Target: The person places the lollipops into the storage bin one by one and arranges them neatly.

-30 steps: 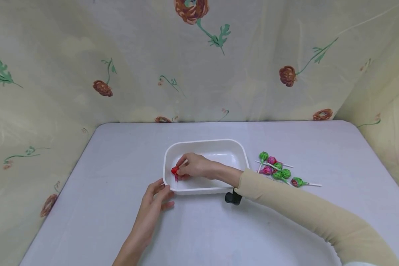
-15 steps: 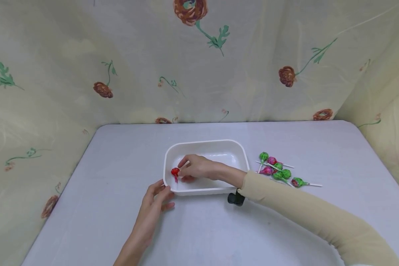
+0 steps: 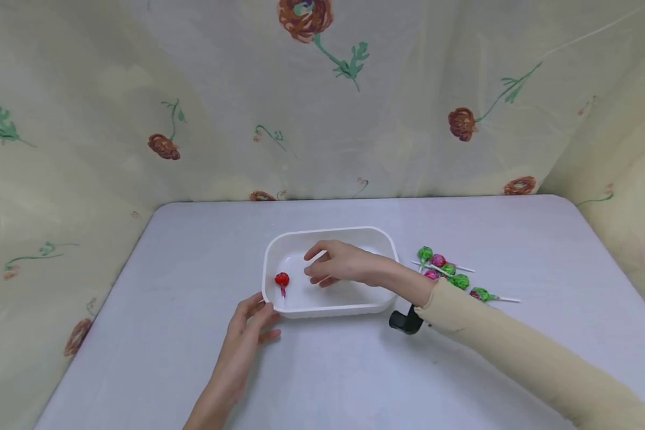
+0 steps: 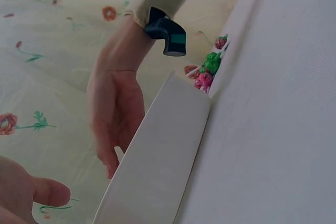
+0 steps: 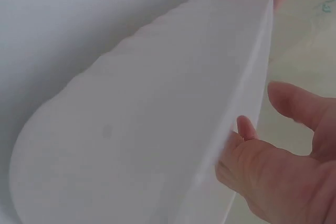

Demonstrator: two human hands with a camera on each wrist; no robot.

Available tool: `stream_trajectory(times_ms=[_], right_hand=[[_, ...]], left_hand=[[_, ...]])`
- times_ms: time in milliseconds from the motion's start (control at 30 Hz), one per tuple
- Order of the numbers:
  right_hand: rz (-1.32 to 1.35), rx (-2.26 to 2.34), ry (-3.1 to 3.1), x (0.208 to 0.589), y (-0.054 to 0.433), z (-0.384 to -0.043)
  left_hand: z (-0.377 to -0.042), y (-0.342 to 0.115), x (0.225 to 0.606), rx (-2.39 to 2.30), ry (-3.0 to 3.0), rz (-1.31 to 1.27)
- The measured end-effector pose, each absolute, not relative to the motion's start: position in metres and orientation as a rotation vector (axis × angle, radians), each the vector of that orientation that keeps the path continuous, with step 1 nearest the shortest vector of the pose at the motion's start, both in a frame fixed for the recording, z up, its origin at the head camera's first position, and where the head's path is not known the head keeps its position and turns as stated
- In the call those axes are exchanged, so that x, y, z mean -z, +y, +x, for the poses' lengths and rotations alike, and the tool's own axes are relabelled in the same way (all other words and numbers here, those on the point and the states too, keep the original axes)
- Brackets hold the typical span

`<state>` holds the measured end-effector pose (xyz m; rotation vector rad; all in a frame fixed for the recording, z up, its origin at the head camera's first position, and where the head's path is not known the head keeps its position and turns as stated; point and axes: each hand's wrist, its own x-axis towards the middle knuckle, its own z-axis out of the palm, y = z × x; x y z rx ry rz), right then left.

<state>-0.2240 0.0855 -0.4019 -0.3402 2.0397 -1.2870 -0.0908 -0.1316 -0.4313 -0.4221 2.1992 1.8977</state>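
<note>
A red-wrapped lollipop lies at the left end inside a white plastic tray. My right hand hovers over the tray's middle, holding nothing; its fingers are loosely bent and apart from the lollipop. In the right wrist view, the right hand's thumb and fingers are spread beside the tray wall. At the front left corner of the tray, my left hand rests with extended fingers against the outside. The left thumb shows in the left wrist view, with the tray hiding the lollipop there.
Several green and pink lollipops lie in a loose pile right of the tray, partly behind the right sleeve. A black wrist camera hangs under the right wrist. A flowered curtain borders the white table.
My right hand has let go of the red lollipop and moved right and slightly up, leaving it in the tray. The left hand has stayed at the corner.
</note>
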Motion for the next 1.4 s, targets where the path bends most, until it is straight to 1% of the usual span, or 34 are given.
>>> stream_trajectory(times_ms=[467, 900, 1400], right_hand=[[-0.394, 1.347, 2.044, 0.384, 0.127, -0.212], [-0.346, 1.388, 2.103, 0.365, 0.183, -0.209], [-0.261, 1.365, 2.190, 0.380, 0.238, -0.198]], left_hand=[[-0.091, -0.130, 0.432, -1.899, 2.203, -0.410], [-0.090, -0.130, 0.430, -1.902, 2.203, -0.392], [-0.089, -0.130, 0.430, -1.877, 2.193, -0.427]])
